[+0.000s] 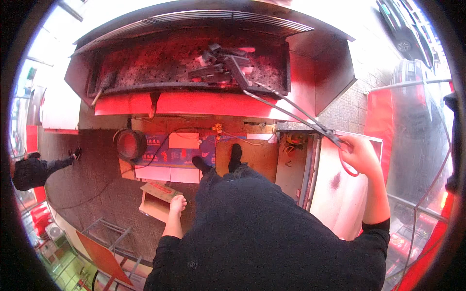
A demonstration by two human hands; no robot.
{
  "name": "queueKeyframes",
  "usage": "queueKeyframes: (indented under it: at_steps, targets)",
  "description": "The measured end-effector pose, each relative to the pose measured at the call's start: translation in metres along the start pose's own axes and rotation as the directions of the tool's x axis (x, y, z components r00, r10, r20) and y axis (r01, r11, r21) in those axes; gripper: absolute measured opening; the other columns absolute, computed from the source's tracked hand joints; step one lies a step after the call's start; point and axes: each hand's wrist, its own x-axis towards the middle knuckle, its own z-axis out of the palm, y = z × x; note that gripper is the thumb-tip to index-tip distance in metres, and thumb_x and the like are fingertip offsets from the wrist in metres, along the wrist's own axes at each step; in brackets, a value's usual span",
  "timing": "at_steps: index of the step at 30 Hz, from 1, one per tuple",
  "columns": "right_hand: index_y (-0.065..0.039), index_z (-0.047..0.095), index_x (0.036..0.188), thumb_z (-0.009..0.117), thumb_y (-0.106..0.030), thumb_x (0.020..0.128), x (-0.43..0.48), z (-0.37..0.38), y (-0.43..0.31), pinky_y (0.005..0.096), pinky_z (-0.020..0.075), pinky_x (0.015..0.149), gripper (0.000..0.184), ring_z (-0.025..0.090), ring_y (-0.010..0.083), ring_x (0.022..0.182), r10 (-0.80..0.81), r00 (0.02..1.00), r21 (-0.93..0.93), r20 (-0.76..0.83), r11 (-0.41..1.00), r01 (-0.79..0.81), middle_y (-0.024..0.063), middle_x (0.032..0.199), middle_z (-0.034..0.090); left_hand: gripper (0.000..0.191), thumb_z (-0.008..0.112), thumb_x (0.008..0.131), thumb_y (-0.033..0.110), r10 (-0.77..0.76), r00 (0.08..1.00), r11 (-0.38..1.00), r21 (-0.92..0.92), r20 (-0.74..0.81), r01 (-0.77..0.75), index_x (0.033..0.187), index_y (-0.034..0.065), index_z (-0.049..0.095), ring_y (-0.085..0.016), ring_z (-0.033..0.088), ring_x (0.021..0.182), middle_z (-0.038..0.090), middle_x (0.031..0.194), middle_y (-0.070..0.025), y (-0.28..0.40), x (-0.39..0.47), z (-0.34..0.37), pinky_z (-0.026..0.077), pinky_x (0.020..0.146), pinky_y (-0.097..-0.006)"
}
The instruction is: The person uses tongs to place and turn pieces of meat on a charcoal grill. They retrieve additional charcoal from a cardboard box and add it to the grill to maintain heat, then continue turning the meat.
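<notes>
My right hand point(358, 154) is closed around the handles of long metal tongs point(291, 107) with a red grip. The tips of the tongs reach into a charcoal grill point(160, 62) and meet a dark stick of charcoal point(237, 72). Around it lies a heap of charcoal point(211, 69), some pieces grey or glowing, on the right half of the perforated grill bed. My left hand point(177, 204) hangs low at my side, fingers curled, holding nothing visible, above an open cardboard box point(158, 200). A small brush or scraper point(105, 83), too blurred to tell, rests at the grill's left end.
Flattened cardboard point(255, 156) lies under my feet, with a cable and an orange connector point(217, 128). A round dark container point(131, 144) stands left of it. At right is a white-topped cabinet point(336, 196). Another person point(32, 171) is at far left; a metal ladder-like frame point(109, 227) stands lower left.
</notes>
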Motion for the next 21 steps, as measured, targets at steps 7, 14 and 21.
queueKeyframes:
  at_steps: [7, 14, 21]
  targets:
    - [0.004, 0.064, 0.104, 0.066, -0.016, 0.077, 0.022, 0.025, 0.018, 0.0344, 0.0492, 0.063, 0.033, 0.063, 0.0281, 0.063, -0.066, 0.996, 0.107, -0.055, 0.992, 0.071, 0.0209, 0.071, 0.061, 0.02, 0.055, 0.094, 0.027, 0.079, 0.997, 0.992, -0.1, -0.015, -0.08, 0.106, 0.0113, 0.058, -0.01, 0.058, 0.065, 0.061, 0.082, 0.0011, 0.013, -0.004, 0.004, 0.044, 0.053, -0.0242]
    - [0.004, 0.064, 0.109, 0.066, -0.012, 0.077, 0.027, 0.042, 0.038, 0.0319, 0.0434, 0.052, 0.036, 0.049, 0.0156, 0.049, -0.021, 1.0, 0.16, -0.023, 0.987, 0.024, 0.0127, 0.057, 0.051, 0.02, 0.053, 0.094, 0.025, 0.077, 0.997, 0.996, -0.035, 0.007, -0.077, 0.106, 0.0105, 0.059, -0.01, 0.058, 0.063, 0.061, 0.081, 0.0017, 0.019, -0.014, 0.018, 0.044, 0.052, -0.0238]
    - [0.002, 0.065, 0.109, 0.066, -0.011, 0.075, 0.034, 0.051, 0.037, 0.0308, 0.0428, 0.052, 0.037, 0.048, 0.0143, 0.05, -0.05, 0.997, 0.16, -0.061, 0.985, 0.059, 0.0118, 0.058, 0.051, 0.024, 0.051, 0.095, 0.026, 0.1, 0.995, 0.994, -0.046, 0.011, -0.099, 0.11, 0.0097, 0.059, -0.01, 0.058, 0.071, 0.062, 0.087, 0.0003, 0.036, -0.007, 0.024, 0.045, 0.057, -0.0241]
